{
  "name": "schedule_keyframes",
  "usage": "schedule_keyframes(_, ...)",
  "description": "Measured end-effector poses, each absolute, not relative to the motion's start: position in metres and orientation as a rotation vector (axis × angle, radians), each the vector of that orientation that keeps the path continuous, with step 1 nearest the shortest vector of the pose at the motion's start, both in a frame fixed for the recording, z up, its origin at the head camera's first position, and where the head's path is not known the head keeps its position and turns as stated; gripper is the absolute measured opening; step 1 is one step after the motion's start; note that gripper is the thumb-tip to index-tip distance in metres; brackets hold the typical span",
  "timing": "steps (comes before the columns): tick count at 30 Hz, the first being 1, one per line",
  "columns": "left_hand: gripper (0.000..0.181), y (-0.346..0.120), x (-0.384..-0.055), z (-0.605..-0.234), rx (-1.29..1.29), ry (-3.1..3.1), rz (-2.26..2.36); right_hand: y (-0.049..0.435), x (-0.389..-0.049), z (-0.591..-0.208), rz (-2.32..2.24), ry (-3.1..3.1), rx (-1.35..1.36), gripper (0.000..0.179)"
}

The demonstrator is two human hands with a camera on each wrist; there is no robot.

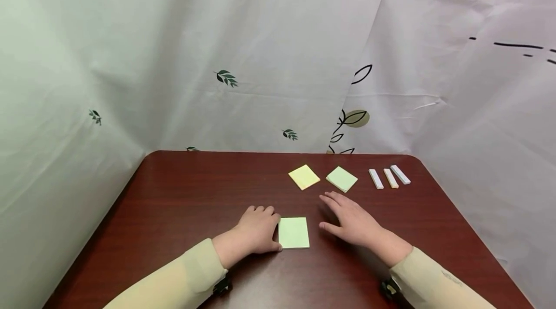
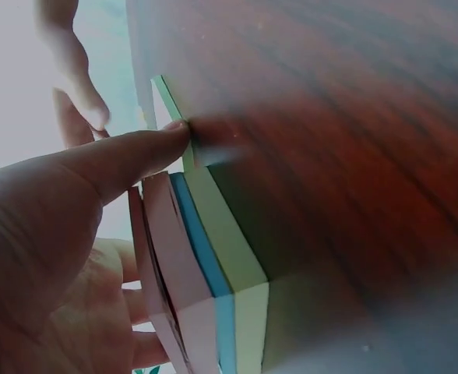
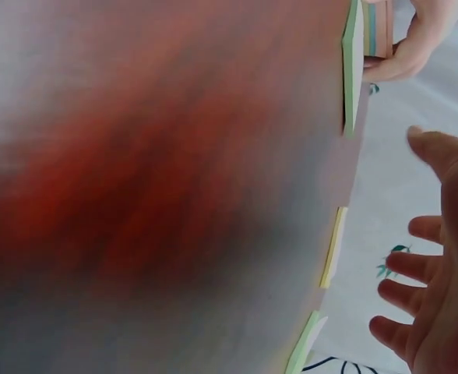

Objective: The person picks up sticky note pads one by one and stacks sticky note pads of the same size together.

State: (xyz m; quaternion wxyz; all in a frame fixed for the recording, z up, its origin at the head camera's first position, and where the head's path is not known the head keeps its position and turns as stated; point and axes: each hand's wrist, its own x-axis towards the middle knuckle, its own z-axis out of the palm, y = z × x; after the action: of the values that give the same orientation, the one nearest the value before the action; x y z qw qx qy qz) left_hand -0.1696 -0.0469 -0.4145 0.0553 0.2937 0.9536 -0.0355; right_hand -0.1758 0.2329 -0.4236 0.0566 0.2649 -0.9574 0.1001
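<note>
In the left wrist view, a layered stack of sticky-note pads (image 2: 206, 241) in pink, blue and pale yellow lies at my left hand (image 1: 254, 232). My palm covers the stack from above, with fingers bent along its far side; the head view hides it. My left thumb reaches past the stack's corner to the edge of a flat light-green sticky-note pad (image 1: 294, 232), which lies directly right of the stack. My right hand (image 1: 351, 219) hovers right of the green pad, fingers spread and holding nothing.
Behind the hands lie a yellow sticky-note pad (image 1: 304, 177) and another light-green pad (image 1: 341, 179), both turned diagonally. Three narrow pale strips (image 1: 390, 178) lie at the back right of the dark red table (image 1: 208, 178). A white printed curtain (image 1: 269, 58) hangs around the table.
</note>
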Motion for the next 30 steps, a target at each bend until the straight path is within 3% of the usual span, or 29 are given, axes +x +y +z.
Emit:
schedule_keyframes(14, 0.066, -0.038, -0.173, -0.409, 0.864, 2.866, -0.187, 0.193, -0.237, -0.42, 0.342, -3.018, 0.609, 0.05)
schedule_keyframes(30, 0.065, -0.036, -0.173, -0.406, 0.861, 2.869, -0.238, 0.169, -0.291, -0.431, 0.226, -3.128, 0.46, 0.047)
